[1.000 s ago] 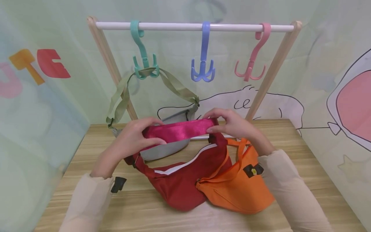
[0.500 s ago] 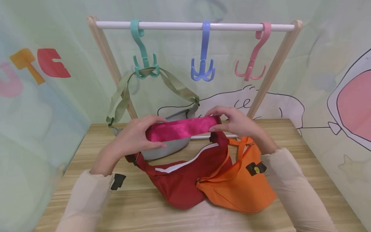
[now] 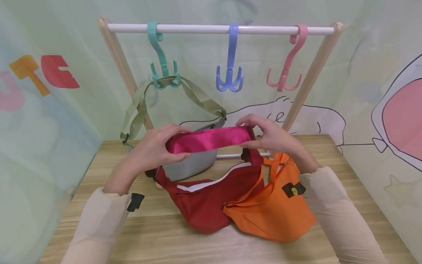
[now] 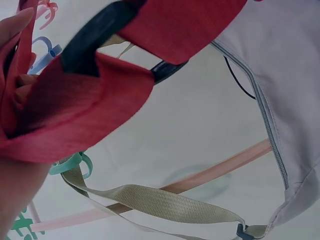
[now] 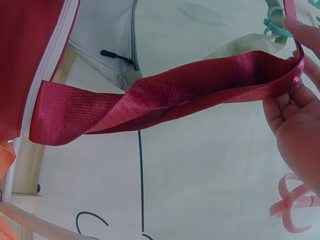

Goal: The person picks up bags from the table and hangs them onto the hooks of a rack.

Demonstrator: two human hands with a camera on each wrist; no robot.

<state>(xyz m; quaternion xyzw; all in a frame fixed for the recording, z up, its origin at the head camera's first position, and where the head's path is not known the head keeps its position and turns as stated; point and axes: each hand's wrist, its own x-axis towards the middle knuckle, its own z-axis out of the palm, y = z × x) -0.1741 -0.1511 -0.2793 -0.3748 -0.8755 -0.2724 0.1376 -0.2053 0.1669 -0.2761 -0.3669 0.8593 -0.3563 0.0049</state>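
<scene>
Gripping one strap (image 3: pixel 211 139): two hands (image 3: pixel 152 147); three bags (image 3: pixel 211 205), three hangers (image 3: pixel 232 46).

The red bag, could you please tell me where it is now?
In the head view, the red bag is just below centre, its strap held in the left hand and right hand, left of the orange bag.

Pale beige sleeves (image 3: pixel 95 223) on both arms
Gathered cuffs (image 3: pixel 113 196), a small black piece (image 3: pixel 135 202) at each, the right one marked with yellow.
</scene>
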